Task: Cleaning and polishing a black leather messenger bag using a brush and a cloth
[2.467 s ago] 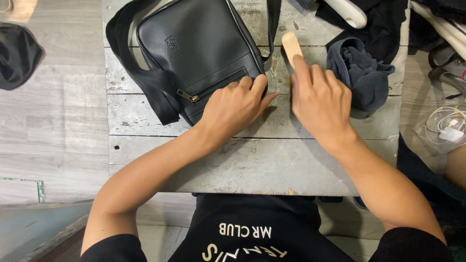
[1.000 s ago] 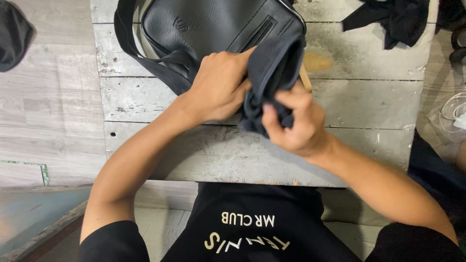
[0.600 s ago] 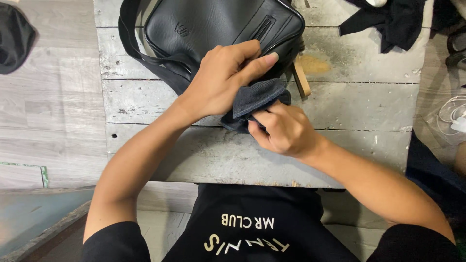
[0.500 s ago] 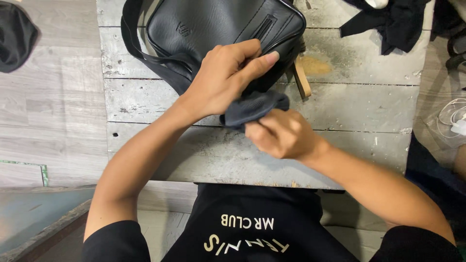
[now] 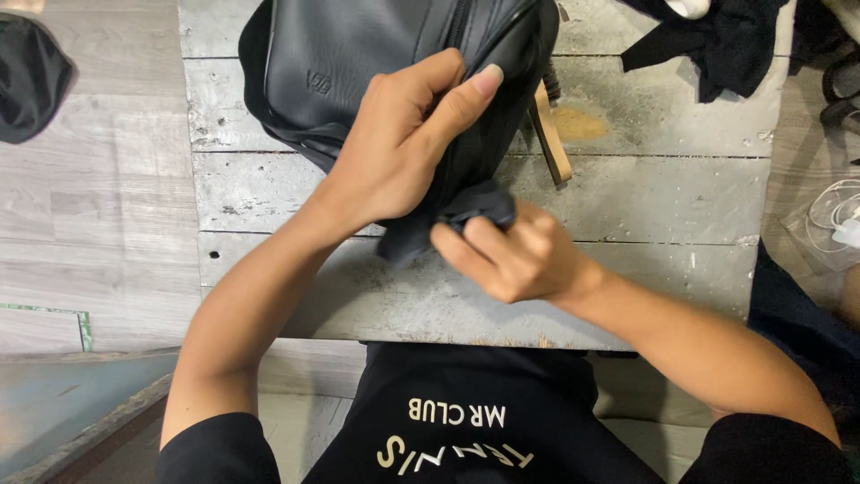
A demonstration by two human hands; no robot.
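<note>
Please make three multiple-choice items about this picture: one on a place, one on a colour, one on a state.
1. Where does the wooden stick lie?
A. right of the bag
B. on the floor
C. in the left hand

2. What colour is the bag?
A. red
B. black
C. white

3. What is the right hand doing?
A. lying flat and open
B. pinching the dark cloth
C. holding the stick

Answers: 1 A, it rests on the table by the bag's right edge. 2 B, black leather shows. 3 B, its fingers close on the cloth, while the left hand grips the bag.

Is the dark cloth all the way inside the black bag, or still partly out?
Partly out: the dark cloth hangs below the black bag.
</note>
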